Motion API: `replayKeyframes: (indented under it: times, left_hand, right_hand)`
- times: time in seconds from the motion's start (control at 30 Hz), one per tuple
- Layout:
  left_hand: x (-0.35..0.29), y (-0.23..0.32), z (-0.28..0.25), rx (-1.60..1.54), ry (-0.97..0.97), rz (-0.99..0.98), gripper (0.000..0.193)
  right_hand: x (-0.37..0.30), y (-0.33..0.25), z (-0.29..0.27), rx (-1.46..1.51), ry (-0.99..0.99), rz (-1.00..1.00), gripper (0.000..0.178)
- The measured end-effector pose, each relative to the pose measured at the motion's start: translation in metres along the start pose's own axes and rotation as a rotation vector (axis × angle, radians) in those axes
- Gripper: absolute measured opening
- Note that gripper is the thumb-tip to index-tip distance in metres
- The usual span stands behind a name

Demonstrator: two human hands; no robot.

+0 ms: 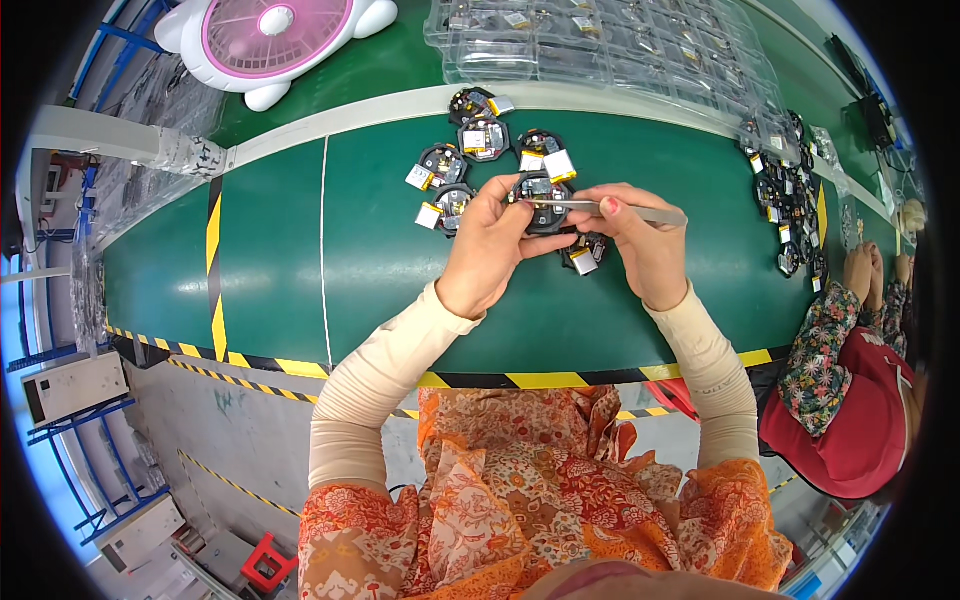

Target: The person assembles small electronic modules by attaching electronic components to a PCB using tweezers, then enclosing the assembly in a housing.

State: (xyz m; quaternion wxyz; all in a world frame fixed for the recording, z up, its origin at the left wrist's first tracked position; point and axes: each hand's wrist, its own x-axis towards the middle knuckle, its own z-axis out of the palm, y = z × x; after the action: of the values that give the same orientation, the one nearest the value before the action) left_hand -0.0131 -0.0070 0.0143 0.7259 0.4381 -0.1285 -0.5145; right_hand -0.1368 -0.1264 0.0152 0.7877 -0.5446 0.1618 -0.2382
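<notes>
In my left hand is a small black round housing with a circuit board inside, gripped at its edge between thumb and fingers. A white and yellow battery pouch sticks out at its far side. My right hand pinches metal tweezers, whose tips reach over the board next to my left thumb. Several like housings lie around: one beyond, one to the left, and one with a silver battery partly hidden under my hands.
Clear plastic trays of similar parts stand beyond the green belt. A pink and white fan sits far left. More housings are heaped at right, near a co-worker in a red vest. Striped tape runs along the near edge.
</notes>
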Motion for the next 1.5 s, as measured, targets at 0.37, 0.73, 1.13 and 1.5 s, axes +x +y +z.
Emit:
replayKeyframes:
  times: [0.37, 0.73, 1.13, 1.5]
  left_hand:
    - [0.001, -0.003, -0.001, 0.029, 0.035, 0.041, 0.024]
    - [0.002, -0.006, 0.000, 0.046, 0.030, 0.083, 0.024]
    - [0.001, -0.004, 0.000, 0.027, 0.032, 0.068, 0.025]
    - [0.003, -0.009, -0.001, 0.058, 0.029, 0.077, 0.025]
  right_hand:
    - [-0.002, 0.006, 0.004, -0.051, 0.077, -0.071, 0.018]
    - [-0.004, 0.001, 0.007, 0.043, 0.149, 0.076, 0.019]
    - [-0.005, 0.001, 0.009, 0.042, 0.149, 0.056, 0.019]
    - [-0.001, 0.006, 0.000, 0.216, 0.144, 0.120, 0.021]
